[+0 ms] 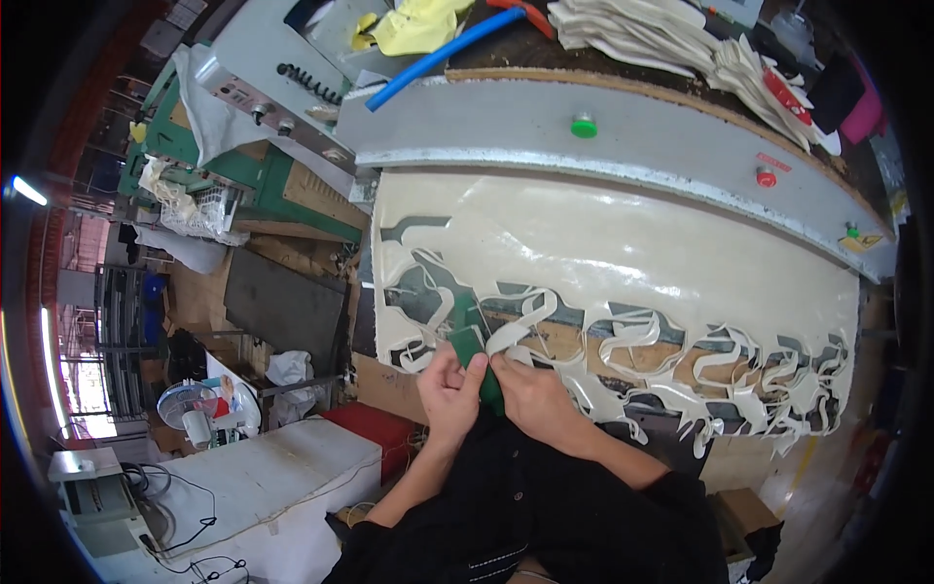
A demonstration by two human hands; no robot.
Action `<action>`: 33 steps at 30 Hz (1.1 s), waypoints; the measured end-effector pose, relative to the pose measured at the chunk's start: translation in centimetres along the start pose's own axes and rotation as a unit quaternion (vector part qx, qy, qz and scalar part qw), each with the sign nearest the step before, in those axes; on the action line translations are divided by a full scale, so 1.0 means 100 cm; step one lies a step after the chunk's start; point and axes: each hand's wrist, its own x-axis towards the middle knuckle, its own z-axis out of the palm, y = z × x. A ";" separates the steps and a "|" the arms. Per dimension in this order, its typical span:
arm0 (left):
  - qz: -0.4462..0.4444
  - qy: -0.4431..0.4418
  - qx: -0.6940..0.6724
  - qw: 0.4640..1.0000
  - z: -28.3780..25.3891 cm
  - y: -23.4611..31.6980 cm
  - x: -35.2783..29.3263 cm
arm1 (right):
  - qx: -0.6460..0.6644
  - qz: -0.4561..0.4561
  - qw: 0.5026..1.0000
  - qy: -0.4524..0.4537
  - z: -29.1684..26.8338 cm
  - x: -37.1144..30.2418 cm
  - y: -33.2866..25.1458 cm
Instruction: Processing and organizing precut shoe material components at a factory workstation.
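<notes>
In front of my body, a green cutting die [466, 331], long and narrow, stands between my two hands. My left hand [452, 397] is closed with its thumb and fingers against the die's left side. From the other side my right hand [537, 401] grips it, fingers curled and partly hidden. A curved cream strip [510, 336] shows just beyond my right fingertips; whether they touch it I cannot tell. Under and beyond both hands spreads a glossy cream sheet [584, 238], with shaped openings and ragged, curling offcuts [632, 336] along its near side.
A grey press beam [671, 146] with a green button [584, 126] and a red button [767, 177] crosses behind the sheet. Stacked cream cut pieces [632, 34] and a blue tube [443, 60] lie on top. At left are a white-topped table [282, 477] and a fan [190, 407].
</notes>
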 end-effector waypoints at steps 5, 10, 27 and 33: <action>0.060 -0.019 0.052 0.997 0.002 -0.001 -0.003 | 0.024 -0.023 0.993 -0.112 -0.017 -0.001 0.008; 0.060 -0.068 0.090 0.992 0.010 0.011 -0.003 | 0.180 0.091 0.979 0.001 -0.016 -0.003 -0.006; 0.078 0.001 -0.039 0.996 -0.011 0.017 0.021 | 0.478 0.283 0.749 0.362 0.003 -0.018 0.065; 0.250 0.010 0.170 0.953 -0.039 0.066 0.054 | 0.371 0.157 0.614 0.679 -0.117 -0.105 0.167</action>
